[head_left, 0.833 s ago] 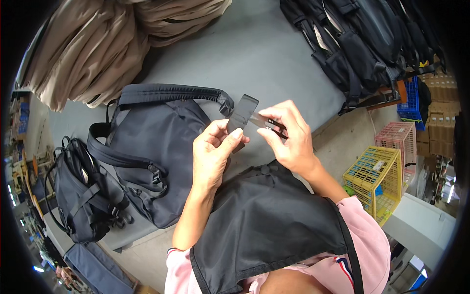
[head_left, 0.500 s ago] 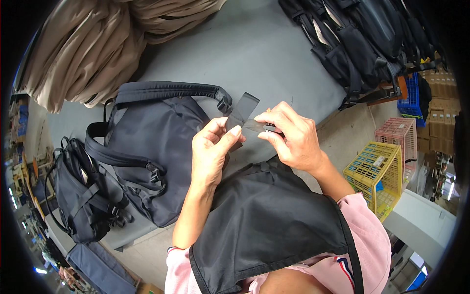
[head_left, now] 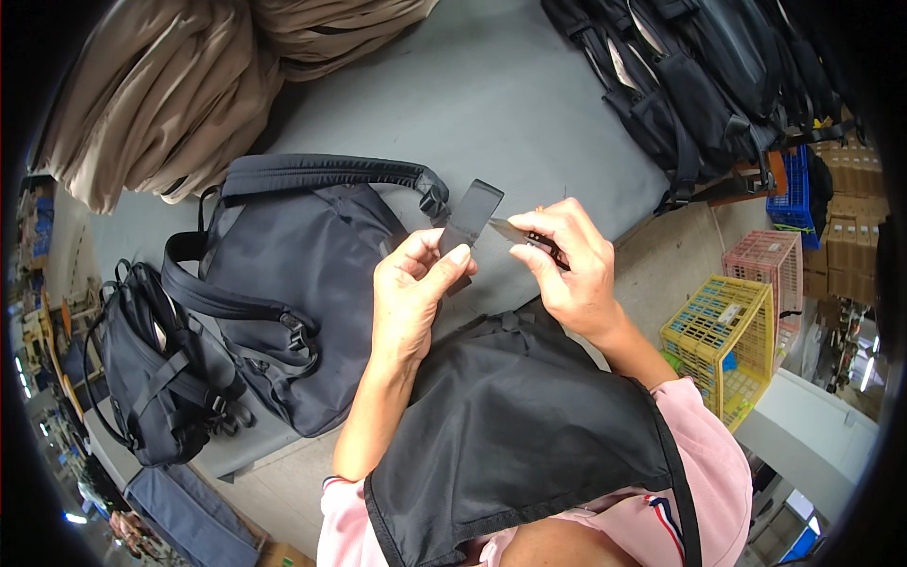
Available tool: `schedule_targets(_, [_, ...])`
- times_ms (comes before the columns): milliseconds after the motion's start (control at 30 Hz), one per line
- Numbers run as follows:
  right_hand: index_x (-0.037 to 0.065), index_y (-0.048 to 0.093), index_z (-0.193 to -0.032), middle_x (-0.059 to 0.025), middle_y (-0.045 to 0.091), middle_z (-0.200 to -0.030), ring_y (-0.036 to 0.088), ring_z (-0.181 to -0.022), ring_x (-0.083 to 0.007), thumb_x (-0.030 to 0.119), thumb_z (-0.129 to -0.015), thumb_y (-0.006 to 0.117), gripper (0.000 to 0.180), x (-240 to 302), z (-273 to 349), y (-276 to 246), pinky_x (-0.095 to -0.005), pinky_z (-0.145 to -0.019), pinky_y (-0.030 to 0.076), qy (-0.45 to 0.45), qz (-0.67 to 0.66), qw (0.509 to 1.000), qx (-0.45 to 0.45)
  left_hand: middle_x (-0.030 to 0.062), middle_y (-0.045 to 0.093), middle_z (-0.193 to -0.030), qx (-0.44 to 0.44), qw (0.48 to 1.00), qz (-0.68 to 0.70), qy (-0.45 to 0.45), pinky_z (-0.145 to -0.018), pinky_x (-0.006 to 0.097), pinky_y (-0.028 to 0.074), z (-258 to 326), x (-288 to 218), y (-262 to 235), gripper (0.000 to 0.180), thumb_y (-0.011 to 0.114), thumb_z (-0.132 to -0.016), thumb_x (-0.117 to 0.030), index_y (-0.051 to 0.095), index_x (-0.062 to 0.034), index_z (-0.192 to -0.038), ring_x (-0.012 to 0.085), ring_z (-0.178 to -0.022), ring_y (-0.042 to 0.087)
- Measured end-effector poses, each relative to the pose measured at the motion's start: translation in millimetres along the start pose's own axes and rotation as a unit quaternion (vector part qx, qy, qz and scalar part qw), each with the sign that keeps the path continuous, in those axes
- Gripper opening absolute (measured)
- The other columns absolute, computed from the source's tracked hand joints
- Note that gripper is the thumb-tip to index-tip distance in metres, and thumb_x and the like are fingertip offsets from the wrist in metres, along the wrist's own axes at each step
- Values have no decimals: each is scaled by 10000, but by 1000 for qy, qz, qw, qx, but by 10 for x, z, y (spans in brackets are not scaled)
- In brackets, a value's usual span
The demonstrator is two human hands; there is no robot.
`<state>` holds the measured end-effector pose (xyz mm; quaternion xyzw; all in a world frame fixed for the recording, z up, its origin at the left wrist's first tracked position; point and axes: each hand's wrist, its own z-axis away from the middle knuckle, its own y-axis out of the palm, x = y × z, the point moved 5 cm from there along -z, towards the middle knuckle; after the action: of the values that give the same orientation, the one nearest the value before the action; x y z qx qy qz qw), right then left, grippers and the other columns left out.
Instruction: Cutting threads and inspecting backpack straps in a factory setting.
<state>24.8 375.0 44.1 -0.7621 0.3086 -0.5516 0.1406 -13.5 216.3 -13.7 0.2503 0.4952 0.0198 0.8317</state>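
My left hand (head_left: 413, 274) is closed, pinching a black webbing strap (head_left: 475, 208) between thumb and fingers. The strap's wide end sticks up past the fingertips. In my right hand (head_left: 570, 265) is a utility knife (head_left: 540, 242) with a dark pointed blade, its tip just right of the strap and apart from it. A dark backpack (head_left: 293, 274) lies on the grey table (head_left: 567, 123) to the left of my hands. One of its padded shoulder straps (head_left: 331, 171) reaches toward the webbing, ending in a black buckle. Whether the webbing joins it is hidden.
A smaller black bag (head_left: 156, 369) lies at the table's left edge. Tan fabric bags (head_left: 170, 94) are heaped at the far left, and black backpacks (head_left: 699, 104) at the far right. Beyond the right edge stand a yellow crate (head_left: 718, 331) and a pink crate (head_left: 763, 269).
My right hand has tilted, and the knife blade has swung up and away from the strap. My left hand keeps its pinch, with the strap a little more upright.
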Motion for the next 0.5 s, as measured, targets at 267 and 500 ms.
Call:
schedule_targets(267, [29,624,-936,-81,572,-781,574,-575,-163,-25,-692,701,262,83,27,97,-289,-554,479,-76,93,992,29,33,640,-796,-1,1000,-4,0,-675,202,457,10,38,-1,197,673,-833,-118,613,-9,-986,82,-720,586])
schedule_targets(500, [60,614,-921,-63,560,-770,583,-587,-233,64,-703,700,234,66,67,45,-330,-528,464,-39,60,997,7,33,641,-791,-1,1000,16,-8,-683,209,465,6,33,32,211,676,-830,-123,614,-4,-994,83,-720,589])
